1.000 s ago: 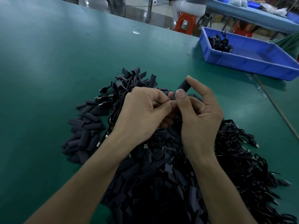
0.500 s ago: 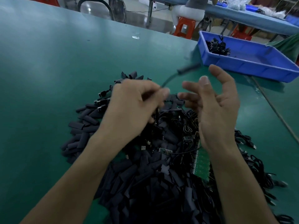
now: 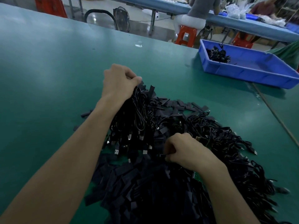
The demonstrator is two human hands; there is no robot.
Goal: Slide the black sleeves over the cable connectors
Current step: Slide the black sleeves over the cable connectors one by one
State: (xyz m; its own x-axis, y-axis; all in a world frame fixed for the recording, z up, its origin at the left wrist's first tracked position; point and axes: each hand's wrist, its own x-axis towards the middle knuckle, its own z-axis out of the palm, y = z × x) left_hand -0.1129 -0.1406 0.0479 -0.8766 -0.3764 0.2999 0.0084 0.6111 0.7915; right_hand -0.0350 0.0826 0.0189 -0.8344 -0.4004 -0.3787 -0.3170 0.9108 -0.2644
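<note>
At the centre of the frame our left hand [image 3: 119, 80] is clenched around a bundle of black cables [image 3: 137, 113], their connectors [image 3: 129, 139] dangling over the green table [image 3: 48, 70]. Lower right, our right hand [image 3: 186, 151] pinches a small dark piece we cannot identify, amid loose black sleeves [image 3: 129, 183] and tangled cables. A blue bin [image 3: 258, 75] sits at upper right, well apart.

Single head cam, looks fwd and down, close over green table [image 3: 48, 75]
</note>
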